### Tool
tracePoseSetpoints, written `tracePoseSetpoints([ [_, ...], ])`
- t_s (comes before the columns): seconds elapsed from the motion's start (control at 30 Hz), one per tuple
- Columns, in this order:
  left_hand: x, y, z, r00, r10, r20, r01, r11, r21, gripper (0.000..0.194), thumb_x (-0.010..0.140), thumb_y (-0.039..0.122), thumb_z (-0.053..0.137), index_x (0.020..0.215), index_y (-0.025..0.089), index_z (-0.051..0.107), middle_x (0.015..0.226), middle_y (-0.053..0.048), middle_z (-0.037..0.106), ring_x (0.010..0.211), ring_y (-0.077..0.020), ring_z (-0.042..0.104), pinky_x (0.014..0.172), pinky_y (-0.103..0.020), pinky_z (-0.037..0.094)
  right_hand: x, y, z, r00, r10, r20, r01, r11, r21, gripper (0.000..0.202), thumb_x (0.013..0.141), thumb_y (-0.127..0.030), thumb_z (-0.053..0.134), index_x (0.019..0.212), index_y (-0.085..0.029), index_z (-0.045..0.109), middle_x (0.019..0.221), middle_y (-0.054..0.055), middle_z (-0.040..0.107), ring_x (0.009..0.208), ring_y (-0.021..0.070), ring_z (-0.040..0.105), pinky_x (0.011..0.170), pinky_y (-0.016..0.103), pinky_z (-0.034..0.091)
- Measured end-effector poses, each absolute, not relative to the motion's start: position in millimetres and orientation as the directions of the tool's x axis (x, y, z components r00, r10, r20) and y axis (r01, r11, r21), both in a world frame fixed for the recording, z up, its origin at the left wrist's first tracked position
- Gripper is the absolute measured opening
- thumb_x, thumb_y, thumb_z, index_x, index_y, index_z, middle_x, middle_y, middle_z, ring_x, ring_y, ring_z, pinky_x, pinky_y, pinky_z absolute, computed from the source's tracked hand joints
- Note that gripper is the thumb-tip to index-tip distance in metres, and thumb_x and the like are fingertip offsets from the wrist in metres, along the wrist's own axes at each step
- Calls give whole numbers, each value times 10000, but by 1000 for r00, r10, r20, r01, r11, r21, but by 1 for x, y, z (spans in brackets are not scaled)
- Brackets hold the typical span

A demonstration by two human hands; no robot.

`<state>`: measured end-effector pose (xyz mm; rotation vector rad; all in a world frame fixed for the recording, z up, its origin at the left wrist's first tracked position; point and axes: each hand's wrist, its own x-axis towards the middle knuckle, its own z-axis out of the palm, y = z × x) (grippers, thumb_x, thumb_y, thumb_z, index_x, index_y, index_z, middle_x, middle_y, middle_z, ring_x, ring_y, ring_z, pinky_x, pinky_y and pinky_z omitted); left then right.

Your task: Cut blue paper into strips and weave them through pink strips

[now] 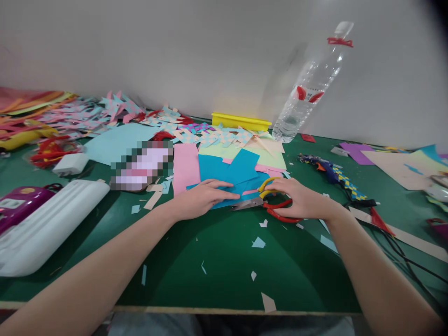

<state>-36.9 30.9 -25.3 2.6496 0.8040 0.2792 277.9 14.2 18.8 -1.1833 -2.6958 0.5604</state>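
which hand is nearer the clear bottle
Right. The right hand, holding scissors, is in front of the bottle; the left hand is farther left, on blue paper.

Scissors [258, 202] in right grip [305, 198]

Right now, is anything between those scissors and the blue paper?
Nothing visible: the scissors, held in the right hand, are by the near edge of the blue paper. The left hand, though, covers part of that paper, close to the blades.
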Motion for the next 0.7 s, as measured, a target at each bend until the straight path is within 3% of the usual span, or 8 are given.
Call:
tracePoseSetpoints([
  [0.13,-35,29,-23,833,548,78,488,-793,364,518,955,74,303,1363,368,429,1427,-10,430,1303,-199,376,1037,-376,326,271,11,19,-661,750,-14,703,612,-362,438,790,-442,593,1186,-257,567,1268,80,569,1176,291,514,972,447,411],
  [0.3,-35,29,-24,820,569,66,513,-781,357,509,974,123,287,1366,427,402,1452,11,399,1300,-220,381,1026,-391,330,264,10,14,-674,739,2,692,633,-348,449,783,-435,602,1189,-246,568,1251,94,578,1158,298,524,973,451,414],
  [0.47,-35,30,-26,826,557,86,495,-789,364,508,979,127,264,1383,412,380,1448,7,402,1293,-209,387,1037,-388,316,263,9,14,-675,738,7,697,641,-319,448,776,-418,612,1182,-234,569,1244,103,579,1163,308,515,982,467,401],
  [0.7,-35,31,-27,843,534,67,480,-803,354,534,951,73,273,1373,369,410,1451,-6,401,1325,-198,344,1072,-404,272,259,0,30,-677,734,-54,705,627,-331,418,776,-378,618,1180,-284,571,1225,41,599,1123,258,538,946,401,419],
])
